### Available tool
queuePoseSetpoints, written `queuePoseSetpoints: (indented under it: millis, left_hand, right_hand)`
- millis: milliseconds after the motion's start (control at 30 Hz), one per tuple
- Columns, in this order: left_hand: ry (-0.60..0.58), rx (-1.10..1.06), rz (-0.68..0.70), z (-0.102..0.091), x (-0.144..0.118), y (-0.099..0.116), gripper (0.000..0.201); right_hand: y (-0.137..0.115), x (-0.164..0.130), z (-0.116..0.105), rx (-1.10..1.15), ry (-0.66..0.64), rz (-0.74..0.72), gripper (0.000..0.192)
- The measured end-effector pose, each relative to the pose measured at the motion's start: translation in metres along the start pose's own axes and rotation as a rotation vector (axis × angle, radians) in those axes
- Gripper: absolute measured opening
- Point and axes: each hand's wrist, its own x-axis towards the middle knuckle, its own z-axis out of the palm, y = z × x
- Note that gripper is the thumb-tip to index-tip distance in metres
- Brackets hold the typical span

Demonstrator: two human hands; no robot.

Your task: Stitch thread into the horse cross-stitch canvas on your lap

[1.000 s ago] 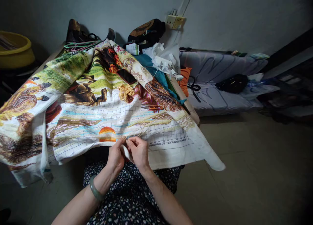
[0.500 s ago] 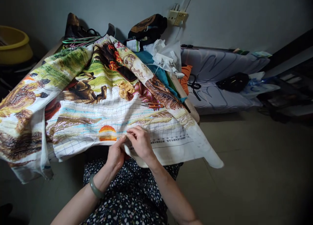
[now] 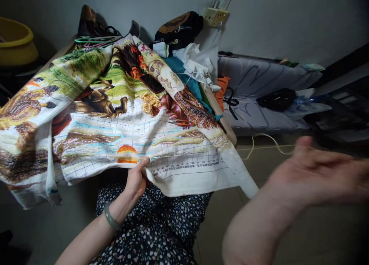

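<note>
Swung out since a second ago: right hand (image 3: 314, 172), from the cloth's lower edge to the right of the frame, blurred, grip impossible to tell, trailing a pale thread (image 3: 268, 139) back to the stitching. At centre, left hand (image 3: 137, 178) pinched on the hem of the cross-stitch cloth (image 3: 129, 119), probably keeping it taut. Cloth draped over the tabletop (image 3: 227, 131), filling the left half.
</note>
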Motion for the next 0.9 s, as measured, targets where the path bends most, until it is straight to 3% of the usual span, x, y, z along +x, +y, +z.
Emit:
queuePoseSetpoints:
  millis: [67,100,200,233,300,500,900]
  left_hand:
    - [0.008,0.002,-0.005,0.002,-0.002,0.001,0.036]
    - [0.009,0.005,-0.002,0.002,-0.003,0.002,0.036]
    - [-0.005,0.024,0.001,0.003,-0.003,0.003,0.037]
    - [-0.006,0.033,0.000,0.002,-0.003,0.004,0.037]
    - [-0.009,0.048,-0.003,0.001,-0.002,0.004,0.037]
    - [-0.034,0.044,-0.026,-0.001,0.001,0.002,0.038]
    - [-0.018,0.041,-0.019,0.002,-0.001,0.003,0.032]
  right_hand:
    - [0.027,-0.025,-0.002,-0.122,-0.225,-0.169,0.025]
    - [0.046,-0.044,-0.002,-0.189,-0.366,-0.131,0.020]
    - [0.102,-0.105,-0.005,-0.461,-0.809,0.334,0.011]
    - [0.116,-0.122,-0.006,-0.553,-0.926,0.434,0.012]
    - [0.135,-0.147,-0.008,-0.700,-1.063,0.476,0.016]
    - [0.146,-0.159,-0.005,-0.853,-1.084,0.260,0.019]
    - [0.143,-0.165,0.001,-0.929,-1.046,0.155,0.020]
